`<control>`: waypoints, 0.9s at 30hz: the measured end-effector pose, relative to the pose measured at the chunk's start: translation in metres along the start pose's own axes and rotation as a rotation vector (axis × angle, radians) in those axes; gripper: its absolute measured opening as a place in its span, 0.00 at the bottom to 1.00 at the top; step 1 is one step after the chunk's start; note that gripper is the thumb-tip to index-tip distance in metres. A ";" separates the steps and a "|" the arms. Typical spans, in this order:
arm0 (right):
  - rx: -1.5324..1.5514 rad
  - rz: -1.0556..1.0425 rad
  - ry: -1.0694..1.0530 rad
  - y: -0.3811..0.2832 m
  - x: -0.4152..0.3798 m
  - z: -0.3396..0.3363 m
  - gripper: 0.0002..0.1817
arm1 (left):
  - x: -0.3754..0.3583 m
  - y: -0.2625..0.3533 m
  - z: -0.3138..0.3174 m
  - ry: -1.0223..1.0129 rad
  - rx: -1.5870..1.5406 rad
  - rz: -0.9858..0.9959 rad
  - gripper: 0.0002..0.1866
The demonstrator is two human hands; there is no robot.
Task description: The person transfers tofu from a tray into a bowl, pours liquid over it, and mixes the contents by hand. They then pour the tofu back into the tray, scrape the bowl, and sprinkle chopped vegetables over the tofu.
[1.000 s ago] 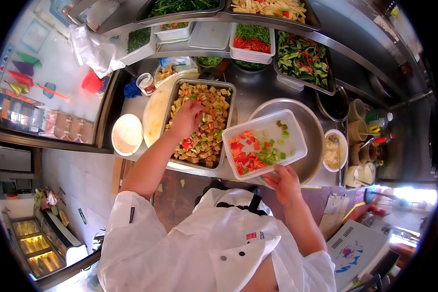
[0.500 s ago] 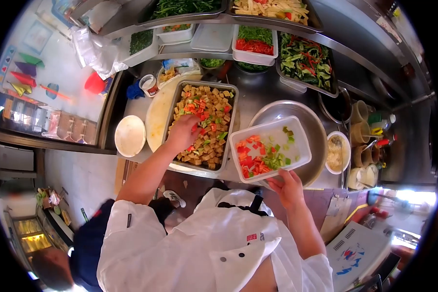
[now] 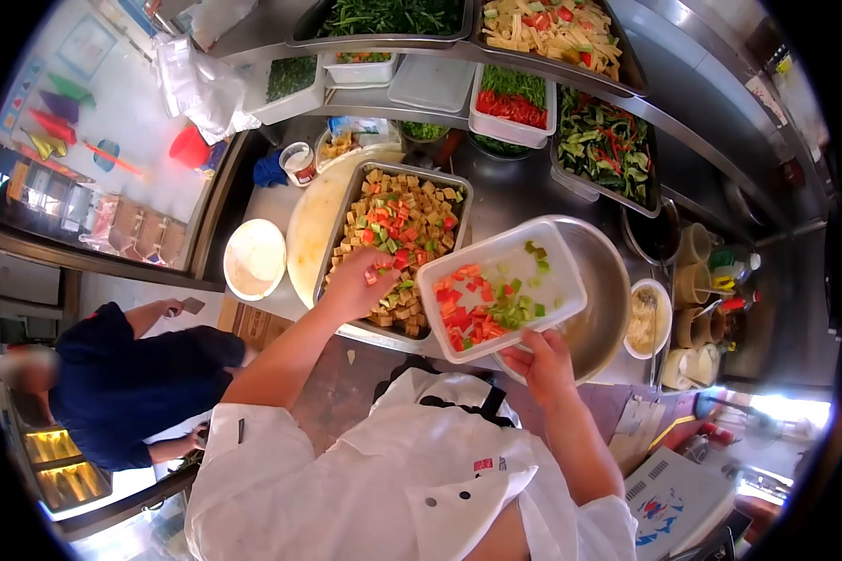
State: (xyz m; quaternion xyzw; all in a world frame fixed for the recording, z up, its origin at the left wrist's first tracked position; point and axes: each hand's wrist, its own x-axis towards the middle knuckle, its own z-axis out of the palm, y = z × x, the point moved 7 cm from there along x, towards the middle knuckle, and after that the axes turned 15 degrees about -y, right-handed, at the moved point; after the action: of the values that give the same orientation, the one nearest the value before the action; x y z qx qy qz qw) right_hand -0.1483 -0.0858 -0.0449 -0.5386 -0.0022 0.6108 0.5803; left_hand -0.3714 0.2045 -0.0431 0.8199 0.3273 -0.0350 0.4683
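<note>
My left hand [image 3: 357, 283] is over the near part of a metal tray [image 3: 465, 217] of browned tofu cubes [image 3: 404, 309]. Its fingers curl around chopped pepper pieces, some red showing between them. More red and green pepper bits [image 3: 388, 220] lie scattered on the tofu. At its near right edge, my right hand [image 3: 544, 365] grips a white plastic container [image 3: 571, 304], tilted and holding diced red and green peppers [image 3: 472, 313]. The container overlaps the tray's right edge and a wide metal bowl [image 3: 608, 280] behind it.
A round cutting board [image 3: 307, 229] lies under the tray, with a white bowl [image 3: 254, 260] to its left. Vegetable trays [image 3: 603, 154] stand along the back shelf. At right are a small bowl [image 3: 647, 318] and seasoning tubs. A co-worker in dark clothing [image 3: 150, 379] stands at left.
The plastic container has shifted left, closer to the tray. My left hand has moved toward the tray's near side. The co-worker has come further into view, holding a flat blade-like object.
</note>
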 end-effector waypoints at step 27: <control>0.408 -0.365 0.431 0.066 -0.067 -0.060 0.19 | 0.220 0.021 -0.055 -0.094 -1.306 0.069 0.33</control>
State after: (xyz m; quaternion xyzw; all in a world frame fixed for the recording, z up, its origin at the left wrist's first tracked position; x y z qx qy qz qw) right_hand -0.1727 -0.1924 -0.0672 -0.5190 0.1461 0.3573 0.7627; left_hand -0.2008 0.3520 -0.0768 0.3744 0.2338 0.1504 0.8846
